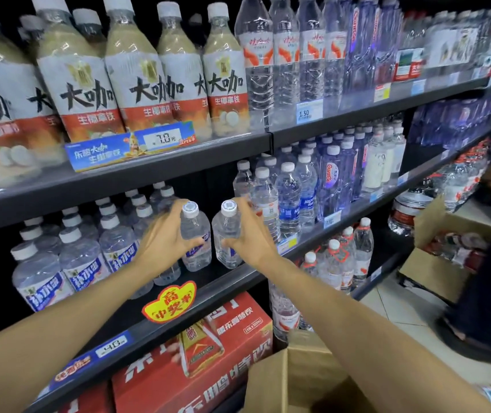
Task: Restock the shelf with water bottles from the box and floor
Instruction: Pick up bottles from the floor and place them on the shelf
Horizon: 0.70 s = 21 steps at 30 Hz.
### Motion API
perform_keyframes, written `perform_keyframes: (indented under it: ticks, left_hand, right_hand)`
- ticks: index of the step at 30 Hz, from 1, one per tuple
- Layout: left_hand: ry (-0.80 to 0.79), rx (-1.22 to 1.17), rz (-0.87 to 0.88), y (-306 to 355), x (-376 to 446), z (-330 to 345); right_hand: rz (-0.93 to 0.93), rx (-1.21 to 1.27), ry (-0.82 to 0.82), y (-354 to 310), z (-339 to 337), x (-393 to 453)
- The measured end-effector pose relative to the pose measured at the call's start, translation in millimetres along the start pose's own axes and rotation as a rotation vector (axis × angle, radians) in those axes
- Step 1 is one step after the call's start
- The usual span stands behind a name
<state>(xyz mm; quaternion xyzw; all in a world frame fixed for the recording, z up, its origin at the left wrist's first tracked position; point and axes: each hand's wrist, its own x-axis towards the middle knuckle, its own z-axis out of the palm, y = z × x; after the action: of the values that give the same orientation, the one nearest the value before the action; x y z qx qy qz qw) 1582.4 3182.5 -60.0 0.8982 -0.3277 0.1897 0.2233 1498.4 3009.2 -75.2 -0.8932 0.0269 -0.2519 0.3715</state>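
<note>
Each hand — left hand, right hand — clasps a small water bottle at mid-body, the right's bottle at three o'clock of the left's — light, smooth, likely squashy.

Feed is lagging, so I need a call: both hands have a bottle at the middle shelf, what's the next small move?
Probably set both down into the gap. The left hand grips one bottle, the right hand another, both upright just over the shelf edge, beside the stocked row.

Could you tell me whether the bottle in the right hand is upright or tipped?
Upright: the right hand grips the water bottle with its white cap on top, base toward the shelf.
</note>
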Motion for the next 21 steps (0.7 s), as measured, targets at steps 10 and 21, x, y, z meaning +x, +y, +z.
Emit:
perform_keyframes:
  ticks: [10,21]
  left_hand:
    - [-0.135,0.165,-0.084,-15,40,12]
    - [-0.25,0.553,0.075,-33,67,4]
  right_hand:
    - [0.037,0.041,-0.077,10,17,13]
    - [0.038,-0.007,-0.13,3,42,28]
